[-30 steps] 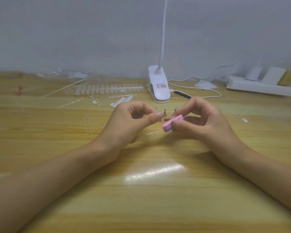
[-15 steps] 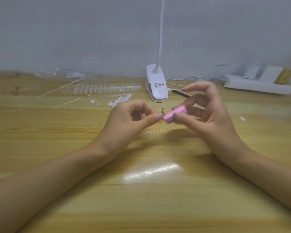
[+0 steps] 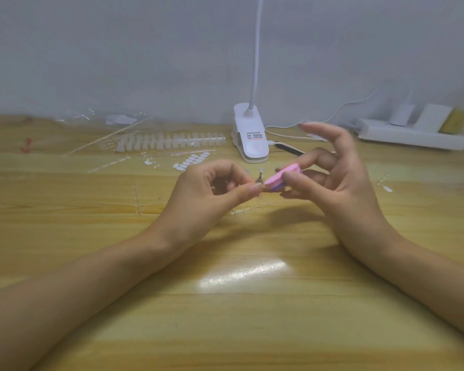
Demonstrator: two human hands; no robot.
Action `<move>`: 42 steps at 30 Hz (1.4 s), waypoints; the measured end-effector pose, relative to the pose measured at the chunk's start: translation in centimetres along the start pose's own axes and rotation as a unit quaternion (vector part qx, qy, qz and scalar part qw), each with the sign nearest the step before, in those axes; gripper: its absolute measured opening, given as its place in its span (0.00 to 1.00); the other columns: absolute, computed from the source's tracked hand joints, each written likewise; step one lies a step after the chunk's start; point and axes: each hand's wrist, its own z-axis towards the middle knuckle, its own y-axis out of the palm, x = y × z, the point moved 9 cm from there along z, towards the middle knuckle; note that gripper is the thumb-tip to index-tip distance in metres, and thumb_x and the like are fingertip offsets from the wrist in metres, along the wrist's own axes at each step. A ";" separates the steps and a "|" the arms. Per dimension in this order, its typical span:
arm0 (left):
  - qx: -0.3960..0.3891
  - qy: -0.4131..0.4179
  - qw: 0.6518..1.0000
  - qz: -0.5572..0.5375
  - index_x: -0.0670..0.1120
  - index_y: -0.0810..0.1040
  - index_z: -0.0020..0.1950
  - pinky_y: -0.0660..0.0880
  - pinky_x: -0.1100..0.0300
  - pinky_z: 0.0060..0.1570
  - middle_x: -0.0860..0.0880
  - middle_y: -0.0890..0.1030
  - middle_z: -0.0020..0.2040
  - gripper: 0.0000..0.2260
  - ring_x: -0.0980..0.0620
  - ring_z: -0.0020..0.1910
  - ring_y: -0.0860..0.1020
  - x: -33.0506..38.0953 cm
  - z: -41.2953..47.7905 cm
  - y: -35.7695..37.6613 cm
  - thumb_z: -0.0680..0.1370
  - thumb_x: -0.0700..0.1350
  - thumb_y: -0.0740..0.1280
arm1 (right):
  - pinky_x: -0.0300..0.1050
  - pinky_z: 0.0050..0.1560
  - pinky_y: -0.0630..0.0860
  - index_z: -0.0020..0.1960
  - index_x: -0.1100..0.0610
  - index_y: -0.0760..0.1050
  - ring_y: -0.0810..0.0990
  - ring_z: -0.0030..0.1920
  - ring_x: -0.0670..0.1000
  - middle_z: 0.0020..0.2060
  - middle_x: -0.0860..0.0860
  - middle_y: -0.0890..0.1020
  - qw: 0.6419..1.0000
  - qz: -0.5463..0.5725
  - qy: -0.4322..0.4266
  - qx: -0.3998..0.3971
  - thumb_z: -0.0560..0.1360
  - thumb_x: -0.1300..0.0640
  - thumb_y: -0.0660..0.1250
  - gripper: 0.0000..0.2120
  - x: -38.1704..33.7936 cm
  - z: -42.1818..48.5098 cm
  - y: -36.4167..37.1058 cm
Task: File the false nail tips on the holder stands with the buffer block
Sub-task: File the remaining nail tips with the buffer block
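Pink buffer block (image 3: 277, 180) between right fingers (image 3: 292, 179), left fingers (image 3: 241, 194) clamped on nail tip (image 3: 257, 186), lamp clip (image 3: 252, 141) behind.

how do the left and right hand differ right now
The left hand has all its fingers curled in tight; the right hand splays its upper fingers up and apart. The left hand pinches what seems a nail tip, mostly hidden; the right hand pinches the pink buffer block between thumb and finger. Both are held over the wooden table and meet at the block's near end.
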 end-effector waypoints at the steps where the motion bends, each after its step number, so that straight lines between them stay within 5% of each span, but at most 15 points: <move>1: 0.001 0.004 1.000 -0.001 0.44 0.81 0.38 0.66 0.69 0.34 0.46 0.72 0.33 0.10 0.55 0.33 0.68 0.1 0.0 0.0 0.69 0.51 0.72 | 0.49 0.42 0.83 0.71 0.52 0.66 0.87 0.43 0.59 0.42 0.58 0.82 0.999 -0.001 0.023 -0.032 0.71 0.60 0.74 0.31 0.5 -0.1 0.7; 3: 0.000 0.012 1.000 -0.003 0.42 0.81 0.39 0.66 0.70 0.35 0.47 0.73 0.33 0.12 0.56 0.32 0.68 0.2 -0.1 0.0 0.69 0.52 0.72 | 0.54 0.41 0.84 0.72 0.49 0.66 0.87 0.43 0.60 0.43 0.57 0.83 0.994 -0.020 0.043 -0.095 0.71 0.62 0.75 0.34 1.0 -0.4 2.1; 7: 0.002 0.012 1.000 0.011 0.45 0.81 0.38 0.67 0.68 0.34 0.52 0.73 0.33 0.11 0.57 0.32 0.68 0.1 0.0 0.0 0.69 0.53 0.72 | 0.46 0.41 0.83 0.73 0.51 0.65 0.87 0.44 0.58 0.42 0.55 0.83 1.000 -0.002 0.009 0.009 0.72 0.60 0.74 0.32 0.1 0.0 -0.3; 11: 0.002 0.026 0.999 0.021 0.43 0.81 0.39 0.67 0.67 0.35 0.49 0.73 0.34 0.11 0.57 0.33 0.69 0.2 -0.1 -0.1 0.71 0.52 0.72 | 0.53 0.42 0.84 0.74 0.48 0.65 0.87 0.43 0.60 0.43 0.57 0.83 0.997 -0.022 0.026 -0.075 0.71 0.60 0.74 0.35 0.4 -0.4 1.7; 16: 0.007 0.037 0.998 0.051 0.44 0.82 0.40 0.68 0.67 0.37 0.42 0.77 0.39 0.12 0.56 0.34 0.70 0.4 -0.1 -0.2 0.71 0.53 0.71 | 0.45 0.41 0.82 0.73 0.52 0.66 0.87 0.44 0.57 0.42 0.55 0.84 1.000 -0.013 0.007 -0.011 0.72 0.59 0.73 0.32 -0.1 0.0 0.3; 19: 0.000 0.054 0.997 0.059 0.44 0.81 0.39 0.68 0.66 0.37 0.46 0.77 0.38 0.11 0.56 0.34 0.71 0.8 -0.2 0.1 0.71 0.53 0.71 | 0.49 0.42 0.83 0.73 0.49 0.65 0.87 0.43 0.59 0.43 0.56 0.84 0.997 -0.021 0.023 -0.077 0.71 0.60 0.74 0.34 0.3 -0.3 1.8; 23: -0.005 0.061 0.994 0.085 0.48 0.80 0.38 0.67 0.66 0.35 0.54 0.75 0.37 0.07 0.54 0.34 0.70 0.8 -0.2 0.3 0.73 0.48 0.74 | 0.42 0.39 0.81 0.73 0.52 0.65 0.87 0.44 0.56 0.42 0.53 0.84 1.000 -0.018 -0.011 0.005 0.71 0.59 0.73 0.33 -0.4 0.0 -0.2; 26: -0.006 0.074 0.993 0.090 0.47 0.80 0.38 0.68 0.64 0.35 0.50 0.77 0.38 0.07 0.56 0.34 0.70 1.0 -0.2 0.2 0.74 0.47 0.75 | 0.49 0.38 0.83 0.74 0.49 0.64 0.87 0.41 0.56 0.42 0.54 0.83 0.995 -0.044 0.019 -0.083 0.71 0.60 0.74 0.34 0.3 -0.3 1.9; 30: -0.001 0.068 0.993 0.095 0.48 0.80 0.38 0.66 0.66 0.35 0.53 0.75 0.37 0.06 0.57 0.34 0.70 0.9 -0.2 0.1 0.73 0.45 0.75 | 0.43 0.37 0.81 0.72 0.52 0.65 0.87 0.45 0.56 0.42 0.53 0.84 0.999 -0.019 -0.032 0.001 0.72 0.59 0.72 0.31 -1.1 -0.1 0.0; 36: 0.004 0.067 0.994 0.089 0.51 0.80 0.37 0.66 0.66 0.35 0.54 0.74 0.36 0.07 0.58 0.34 0.69 0.9 -0.2 0.0 0.73 0.46 0.75 | 0.43 0.37 0.80 0.72 0.48 0.67 0.86 0.43 0.59 0.42 0.56 0.82 0.998 -0.045 0.012 -0.043 0.70 0.57 0.74 0.33 0.0 -0.1 1.0; 39: 0.007 0.072 0.994 0.085 0.49 0.79 0.37 0.67 0.66 0.34 0.52 0.76 0.36 0.07 0.59 0.33 0.69 1.2 -0.3 0.1 0.72 0.50 0.74 | 0.52 0.37 0.83 0.73 0.47 0.65 0.86 0.42 0.59 0.43 0.57 0.82 0.994 -0.049 0.023 -0.092 0.72 0.63 0.75 0.35 0.6 -0.3 2.0; 42: 0.011 0.071 0.992 0.099 0.50 0.79 0.37 0.65 0.68 0.34 0.55 0.74 0.36 0.07 0.59 0.33 0.69 1.2 -0.3 0.0 0.73 0.46 0.75 | 0.49 0.39 0.82 0.73 0.48 0.66 0.86 0.42 0.57 0.41 0.55 0.83 0.998 -0.041 -0.016 -0.045 0.72 0.61 0.76 0.34 -0.4 -0.3 1.1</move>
